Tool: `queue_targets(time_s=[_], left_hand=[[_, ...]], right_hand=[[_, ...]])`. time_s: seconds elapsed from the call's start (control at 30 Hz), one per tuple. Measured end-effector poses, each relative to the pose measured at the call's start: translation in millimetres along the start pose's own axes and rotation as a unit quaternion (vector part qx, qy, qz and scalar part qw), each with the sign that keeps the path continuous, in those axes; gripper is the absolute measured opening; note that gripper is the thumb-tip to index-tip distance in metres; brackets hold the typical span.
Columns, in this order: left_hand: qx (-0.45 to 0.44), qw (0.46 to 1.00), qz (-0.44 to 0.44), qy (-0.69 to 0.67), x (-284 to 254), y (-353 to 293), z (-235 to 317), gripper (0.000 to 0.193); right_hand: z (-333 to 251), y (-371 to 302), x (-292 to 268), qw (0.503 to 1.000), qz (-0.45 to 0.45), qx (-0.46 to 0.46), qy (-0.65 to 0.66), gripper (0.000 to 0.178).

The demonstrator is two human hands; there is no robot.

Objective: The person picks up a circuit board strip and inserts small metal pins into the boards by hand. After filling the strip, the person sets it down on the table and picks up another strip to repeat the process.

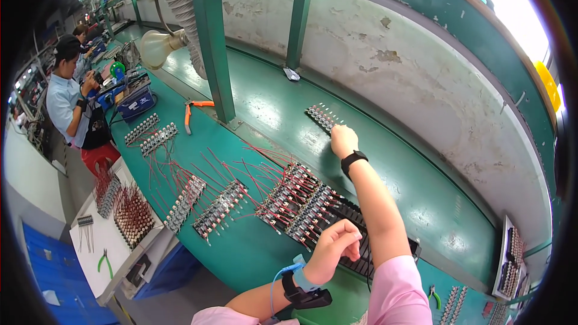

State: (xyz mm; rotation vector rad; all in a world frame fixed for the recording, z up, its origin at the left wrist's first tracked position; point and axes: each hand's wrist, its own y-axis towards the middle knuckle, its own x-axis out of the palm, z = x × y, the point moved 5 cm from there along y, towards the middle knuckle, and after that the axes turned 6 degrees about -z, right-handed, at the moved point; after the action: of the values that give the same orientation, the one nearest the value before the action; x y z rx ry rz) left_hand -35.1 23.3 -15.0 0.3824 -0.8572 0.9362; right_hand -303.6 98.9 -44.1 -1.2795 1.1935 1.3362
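My right hand [344, 141] reaches far over the green bench, its fingers closed at the near end of a strip of small metal-topped parts [322, 117] with pins. The fingertips are hidden behind the hand. Nearer, my left hand [331, 251] hovers beside a black slotted rack [352, 213], fingers curled in and nothing visible in them. A blue band with a cord is around the left wrist. To its left, blocks of small metal parts with red wires [300, 201] lie close together on the bench.
More wired strips [220, 207] lie to the left, with orange-handled pliers [189, 114] beyond them. A green post [211, 42] and a lamp [158, 48] rise from the bench. A co-worker [69, 96] is at the far left. Green-handled cutters [433, 295] lie at the lower right.
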Motion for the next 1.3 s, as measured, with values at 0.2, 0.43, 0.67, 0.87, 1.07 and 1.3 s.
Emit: queue_targets(time_s=[0.2,0.43,0.67,0.87,1.07,1.3], left_hand=[[0.003,1.0,-0.003,-0.005,1.7,5.1,0.6,0.009],[-0.031,0.999,-0.007,-0.024,-3.2,6.5,-9.4,0.008],[-0.112,0.988,-0.033,-0.099,-2.7,10.7,-38.9,0.01],[-0.072,0.977,0.095,-0.177,-19.4,15.3,-47.1,0.017],[-0.188,0.954,-0.07,-0.224,12.6,14.3,-40.3,0.033],[-0.365,0.876,-0.28,-0.146,41.5,-15.6,-54.8,0.036]], right_hand=[[55.1,-24.7,-12.5,0.998,0.068,-0.002,0.018,0.013],[98.7,-85.6,-59.7,0.988,0.117,0.049,0.088,0.011],[153.5,-160.8,-93.2,0.936,0.165,0.159,0.267,0.015],[152.4,-249.9,-148.4,0.849,0.257,0.119,0.446,0.01],[119.8,-332.0,-165.2,0.768,0.207,0.091,0.599,0.007],[75.4,-381.9,-122.7,0.753,0.078,0.066,0.649,0.011]])
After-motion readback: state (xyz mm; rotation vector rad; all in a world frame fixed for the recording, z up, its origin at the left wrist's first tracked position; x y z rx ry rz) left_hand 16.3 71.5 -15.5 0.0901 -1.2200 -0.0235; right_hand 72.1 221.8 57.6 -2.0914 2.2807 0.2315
